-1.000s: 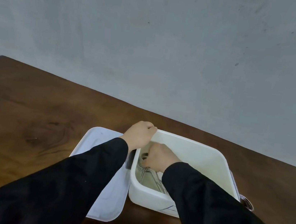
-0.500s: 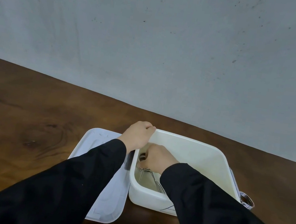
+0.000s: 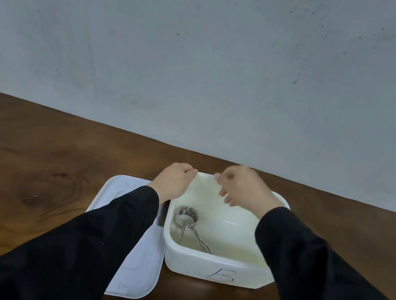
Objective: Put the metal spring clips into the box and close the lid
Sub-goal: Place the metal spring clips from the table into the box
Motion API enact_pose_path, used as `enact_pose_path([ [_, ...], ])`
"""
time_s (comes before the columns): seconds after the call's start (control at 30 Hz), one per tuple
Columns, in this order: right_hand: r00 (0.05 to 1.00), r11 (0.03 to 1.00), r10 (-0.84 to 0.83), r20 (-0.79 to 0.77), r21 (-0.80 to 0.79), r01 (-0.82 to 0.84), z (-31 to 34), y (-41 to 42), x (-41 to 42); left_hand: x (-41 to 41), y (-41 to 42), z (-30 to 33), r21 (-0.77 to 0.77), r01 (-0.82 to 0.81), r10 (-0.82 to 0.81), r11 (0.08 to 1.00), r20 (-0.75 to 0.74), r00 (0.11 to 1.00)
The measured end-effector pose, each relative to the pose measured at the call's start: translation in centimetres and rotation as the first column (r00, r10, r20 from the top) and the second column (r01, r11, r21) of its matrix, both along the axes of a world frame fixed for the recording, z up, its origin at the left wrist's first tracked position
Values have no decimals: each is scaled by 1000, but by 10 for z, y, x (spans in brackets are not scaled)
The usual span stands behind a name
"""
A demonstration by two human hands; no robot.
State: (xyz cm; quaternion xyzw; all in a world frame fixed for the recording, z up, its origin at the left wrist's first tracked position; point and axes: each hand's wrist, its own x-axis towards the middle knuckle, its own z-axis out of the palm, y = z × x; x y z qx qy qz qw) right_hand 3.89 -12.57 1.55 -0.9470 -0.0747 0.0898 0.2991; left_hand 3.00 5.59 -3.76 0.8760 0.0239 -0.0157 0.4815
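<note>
A white plastic box [image 3: 204, 264] stands open on the brown table, with a blue mark on its front wall. One metal spring clip [image 3: 188, 221] lies inside at the left, coil toward the back. My left hand [image 3: 175, 182] grips the box's far left corner rim. Above the box's back part hovers my right hand [image 3: 244, 188], blurred, fingers loosely apart and holding nothing. The white lid [image 3: 136, 265] lies flat on the table to the left of the box, partly under my left sleeve.
The dark wooden table [image 3: 26, 165] ends at a grey wall behind the box. My black sleeves cover the near table and the box's right side; a dark strip [image 3: 162, 214] shows between lid and box.
My right hand has let go of the spring clip and risen out of the box to above its back rim. The clip now lies uncovered. My left hand stays on the rim.
</note>
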Motion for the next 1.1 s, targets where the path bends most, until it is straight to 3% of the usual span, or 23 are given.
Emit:
enact_pose_path([
  [0.17, 942, 947, -306, 141, 147, 285, 25, -93, 9, 2, 2, -1, 29, 5, -6, 1000, 8, 1000],
  [0.3, 879, 882, -470, 84, -1, 472, 5, -188, 1, 5, 3, -5, 25, 7, -7, 1000, 9, 1000],
  [0.47, 844, 832, -520, -130, -300, 466, -65, -247, -33, 9, 1, -9, 32, 9, -10, 999, 28, 1000],
  [0.67, 817, 824, -541, -199, -321, 467, -100, -243, -36, 8, 0, -9, 10, 1, -1, 1000, 18, 1000],
  [0.87, 749, 741, -644, -156, -372, 560, -110, -230, -26, 7, -2, -7, 12, -9, 9, 1000, 13, 1000],
  [1.1, 767, 721, -640, -56, -390, 573, -109, -228, -26, 5, -1, -7, -5, -17, 17, 1000, -3, 1000],
])
